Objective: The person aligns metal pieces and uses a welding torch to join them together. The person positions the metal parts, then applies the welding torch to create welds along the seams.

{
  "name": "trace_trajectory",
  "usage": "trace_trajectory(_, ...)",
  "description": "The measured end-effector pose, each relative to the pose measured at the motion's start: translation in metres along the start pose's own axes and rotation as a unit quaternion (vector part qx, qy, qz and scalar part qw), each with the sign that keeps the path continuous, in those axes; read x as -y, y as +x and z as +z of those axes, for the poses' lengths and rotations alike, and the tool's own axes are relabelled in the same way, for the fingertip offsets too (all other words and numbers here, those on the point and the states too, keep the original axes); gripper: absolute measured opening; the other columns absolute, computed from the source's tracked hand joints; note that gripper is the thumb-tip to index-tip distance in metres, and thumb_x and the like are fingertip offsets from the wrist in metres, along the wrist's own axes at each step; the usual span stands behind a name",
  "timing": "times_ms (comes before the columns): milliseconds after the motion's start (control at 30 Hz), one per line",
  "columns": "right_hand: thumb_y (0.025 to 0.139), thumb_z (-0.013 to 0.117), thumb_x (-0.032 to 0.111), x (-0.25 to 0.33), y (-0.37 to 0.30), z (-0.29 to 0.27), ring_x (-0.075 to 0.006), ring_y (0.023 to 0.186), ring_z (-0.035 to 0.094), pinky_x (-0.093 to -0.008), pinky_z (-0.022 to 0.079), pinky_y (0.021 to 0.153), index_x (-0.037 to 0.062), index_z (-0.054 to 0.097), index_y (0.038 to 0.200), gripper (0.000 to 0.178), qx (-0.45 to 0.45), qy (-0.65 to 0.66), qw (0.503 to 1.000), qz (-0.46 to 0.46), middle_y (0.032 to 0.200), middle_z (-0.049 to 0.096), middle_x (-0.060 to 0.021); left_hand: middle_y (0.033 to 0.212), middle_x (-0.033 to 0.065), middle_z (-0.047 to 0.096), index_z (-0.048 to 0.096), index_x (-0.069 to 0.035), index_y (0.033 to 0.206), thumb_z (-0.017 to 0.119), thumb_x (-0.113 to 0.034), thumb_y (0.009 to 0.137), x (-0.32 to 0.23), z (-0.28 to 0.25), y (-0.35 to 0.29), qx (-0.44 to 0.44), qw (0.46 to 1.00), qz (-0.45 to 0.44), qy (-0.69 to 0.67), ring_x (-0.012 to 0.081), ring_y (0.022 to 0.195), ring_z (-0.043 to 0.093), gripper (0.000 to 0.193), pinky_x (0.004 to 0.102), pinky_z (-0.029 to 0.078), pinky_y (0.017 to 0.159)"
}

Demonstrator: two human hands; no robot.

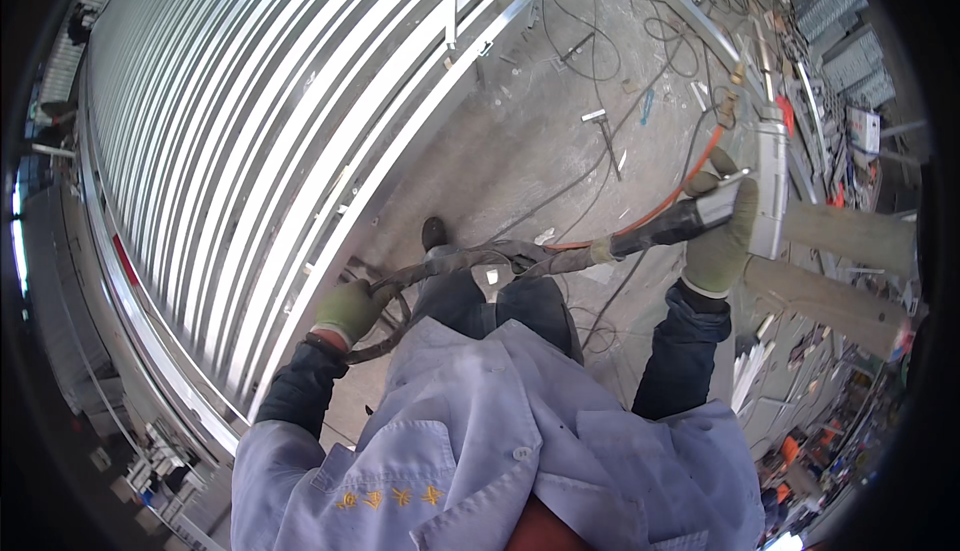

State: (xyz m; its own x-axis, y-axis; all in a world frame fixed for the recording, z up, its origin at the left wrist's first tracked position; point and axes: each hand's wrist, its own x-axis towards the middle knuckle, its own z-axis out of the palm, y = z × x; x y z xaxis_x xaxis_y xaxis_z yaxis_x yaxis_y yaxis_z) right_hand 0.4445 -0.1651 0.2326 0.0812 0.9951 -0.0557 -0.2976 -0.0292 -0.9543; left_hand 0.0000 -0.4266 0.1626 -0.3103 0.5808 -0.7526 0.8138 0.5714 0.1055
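Note:
My left hand (348,313), in a greenish work glove, is closed round a thick dark cable bundle (440,264), a loop of which hangs beside the wrist. The bundle runs across in front of my legs to the right. There my gloved right hand (722,249) grips a torch-like tool (714,209) with a silvery body and a black sleeve. Its exact kind cannot be made out. The tool's thin tip points up and right, close to a silvery metal profile (770,186). An orange hose (682,194) passes behind the tool.
A large frame of parallel silvery slats (270,141) fills the left side. Loose cables (600,61) and metal offcuts (594,116) lie on the concrete floor (510,131). Thick tan beams (850,236) stand at the right, with cluttered scraps (810,451) below them.

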Motion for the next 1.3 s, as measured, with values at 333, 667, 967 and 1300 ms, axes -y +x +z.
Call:
trace_trajectory(333,0.111,0.074,0.024,-0.163,-0.079,0.089,-0.0082,0.080,0.063,-0.0244,0.052,0.069,0.0013,0.070,0.139,0.036,-0.018,-0.154,0.988,-0.018,0.108,0.073,-0.0038,0.100,0.0232,0.081,0.079,-0.007,0.108,0.062,-0.070,0.104,0.012,0.035,0.166,-0.020,0.999,0.040,0.003,0.0454,0.101,0.078,0.065,0.0545,0.060,0.087)
trace_trajectory(667,0.106,0.082,0.019,-0.344,-0.051,0.082,-0.0096,0.100,0.067,-0.0292,0.055,0.088,0.0058,0.072,0.136,0.034,-0.017,0.050,0.998,-0.029,0.120,0.077,-0.0015,0.109,0.0226,0.082,0.077,-0.008,0.116,0.063,-0.060,0.103,-0.013,0.124,0.322,-0.060,0.997,0.052,0.020,0.0447,0.106,0.079,0.055,0.0561,0.060,0.093)
trace_trajectory(967,0.108,0.080,0.019,-0.454,-0.017,0.080,-0.0060,0.091,0.063,-0.0248,0.053,0.078,0.0068,0.075,0.134,0.029,-0.004,-0.108,0.983,-0.147,0.116,0.075,0.0005,0.133,0.0243,0.075,0.070,0.003,0.144,0.082,-0.059,0.095,-0.134,0.131,0.461,-0.278,0.842,0.211,-0.412,0.0380,0.124,0.071,0.079,0.0439,0.053,0.112)
trace_trajectory(1300,0.110,0.078,0.021,-0.513,0.024,0.081,-0.0113,0.104,0.069,-0.0267,0.056,0.091,0.0058,0.071,0.140,0.034,0.056,-0.111,0.968,-0.219,0.123,0.076,-0.0034,0.117,0.0081,0.079,0.080,0.003,0.121,0.089,-0.030,0.100,-0.234,0.080,0.551,-0.256,0.547,0.429,-0.672,0.0169,0.112,0.070,0.040,0.0347,0.053,0.105)
